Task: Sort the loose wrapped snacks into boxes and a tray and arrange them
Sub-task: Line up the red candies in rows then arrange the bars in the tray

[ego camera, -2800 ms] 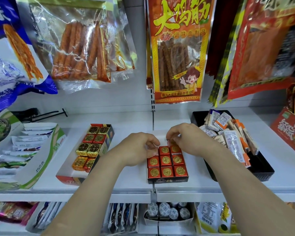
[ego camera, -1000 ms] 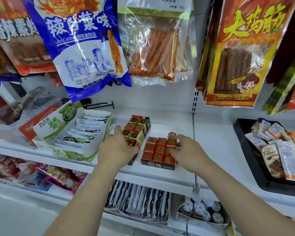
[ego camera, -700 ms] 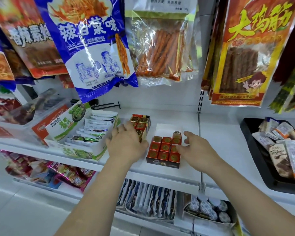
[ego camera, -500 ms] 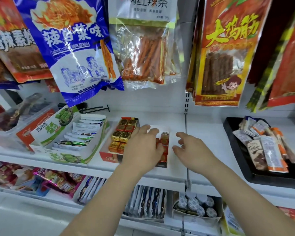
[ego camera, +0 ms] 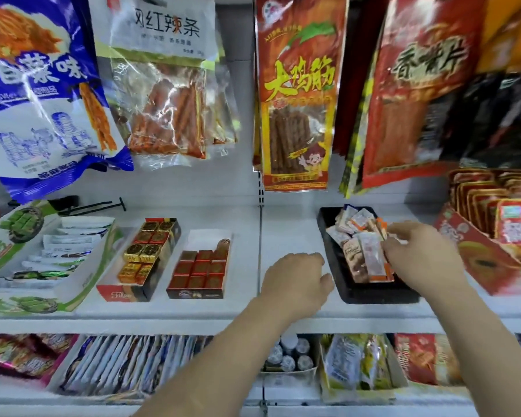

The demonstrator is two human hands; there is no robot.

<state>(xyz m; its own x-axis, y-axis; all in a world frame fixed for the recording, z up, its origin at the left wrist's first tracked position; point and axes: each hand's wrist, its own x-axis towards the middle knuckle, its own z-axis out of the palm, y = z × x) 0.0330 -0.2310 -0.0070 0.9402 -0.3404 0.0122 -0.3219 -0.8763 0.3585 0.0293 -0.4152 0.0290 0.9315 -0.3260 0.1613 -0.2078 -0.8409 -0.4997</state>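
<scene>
A black tray (ego camera: 370,296) sits on the white shelf right of centre, holding several loose wrapped snacks (ego camera: 363,254) in white, brown and orange wrappers. My right hand (ego camera: 421,257) reaches into the tray from the right, fingers curled and pinching the edge of one packet in the pile. My left hand (ego camera: 295,281) hovers over the bare shelf just left of the tray, loosely curled and holding nothing. Further left stand a box of red foil cubes (ego camera: 199,272) and a box of gold and red cubes (ego camera: 146,254).
A green-and-white box of sachets (ego camera: 42,260) stands at the far left. A red display box (ego camera: 491,260) of flat packs stands right of the tray. Large snack bags (ego camera: 295,94) hang above the shelf. More goods fill the lower shelf (ego camera: 133,365).
Both hands have left the red cube box and moved right. My right hand now reaches into the black tray, and my left hand sits beside the tray. The camera has turned right.
</scene>
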